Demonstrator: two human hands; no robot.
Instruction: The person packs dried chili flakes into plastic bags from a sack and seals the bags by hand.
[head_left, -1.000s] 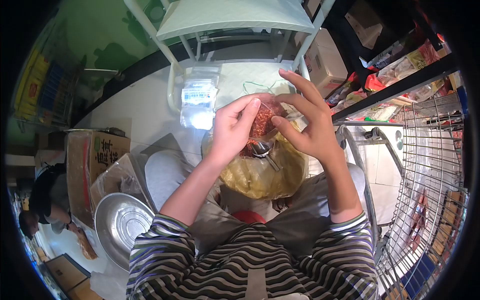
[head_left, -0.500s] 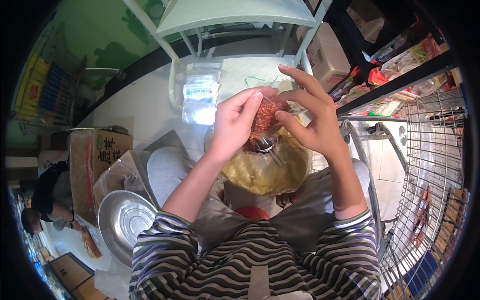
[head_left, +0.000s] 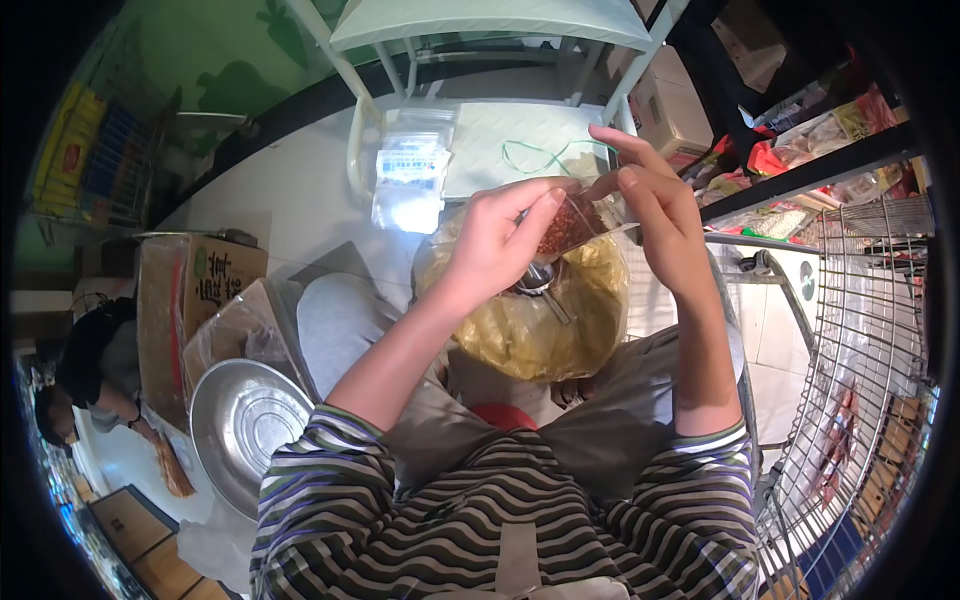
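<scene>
Fingers of my left hand (head_left: 498, 245) are closed on a small, clear plastic bag (head_left: 572, 225) of red flakes, thumb pressed along its near side. My right hand (head_left: 675, 225) is at the bag's clear edge, thumb and index finger bent close together — whether those 2 pinch the film, I cannot tell. The small bag is tilted over a large, rounded, translucent yellow plastic bag (head_left: 545, 345), which sits between my 2 grey-trousered knees (head_left: 350, 310). Below the small bag, 1 shiny metal scoop (head_left: 537, 278) rests in the yellow bag; my left hand and the small bag hide much of the opening.

Ahead, a pale, tubular-legged, 2-level stand (head_left: 490, 25) blocks the space in front. At its lower level lie clear plastic pouches (head_left: 412, 175) with blue print and a thin green string (head_left: 550, 155). To my right, a silvery wire-mesh cart (head_left: 850, 320) hems me in — colourful packets (head_left: 845, 120) are heaped beyond it. To my left are a round, silver metal basin (head_left: 250, 430) and a brown cardboard box (head_left: 220, 280) with dark characters. Farther left, another person (head_left: 88, 350) in black holds a brown, brush-like bundle (head_left: 172, 465).
</scene>
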